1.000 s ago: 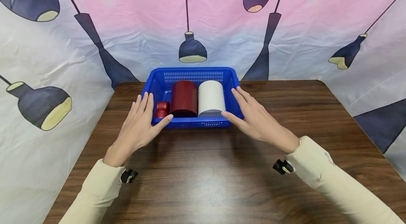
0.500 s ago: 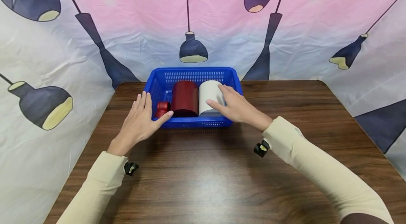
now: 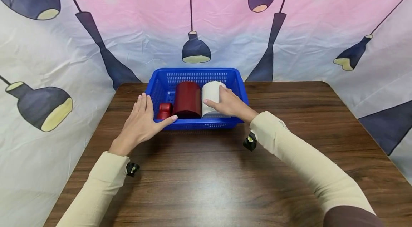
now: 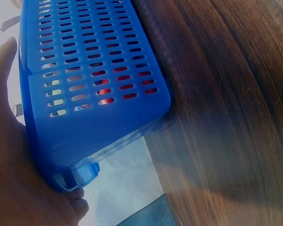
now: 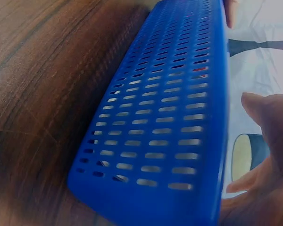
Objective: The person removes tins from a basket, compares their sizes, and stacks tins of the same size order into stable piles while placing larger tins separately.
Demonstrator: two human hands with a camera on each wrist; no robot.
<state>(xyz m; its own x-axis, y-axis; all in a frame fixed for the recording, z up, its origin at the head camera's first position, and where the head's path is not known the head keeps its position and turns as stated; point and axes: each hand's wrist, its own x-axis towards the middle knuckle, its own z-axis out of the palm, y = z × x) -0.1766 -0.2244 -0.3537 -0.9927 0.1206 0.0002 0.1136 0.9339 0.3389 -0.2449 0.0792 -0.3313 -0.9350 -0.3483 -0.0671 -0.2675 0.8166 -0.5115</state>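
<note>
Both at blue basket (image 3: 199, 123): left hand (image 3: 138, 125) against its left rim, with straight fingers; right hand (image 3: 233, 104) above its right half, with parted fingers over white cylinder (image 3: 210, 92) inside, contact unclear.

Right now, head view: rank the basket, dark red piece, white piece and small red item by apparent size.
Largest to smallest:
1. Blue basket
2. Dark red piece and white piece: unranked; they look alike, and the right hand partly covers the white one
3. Small red item
</note>
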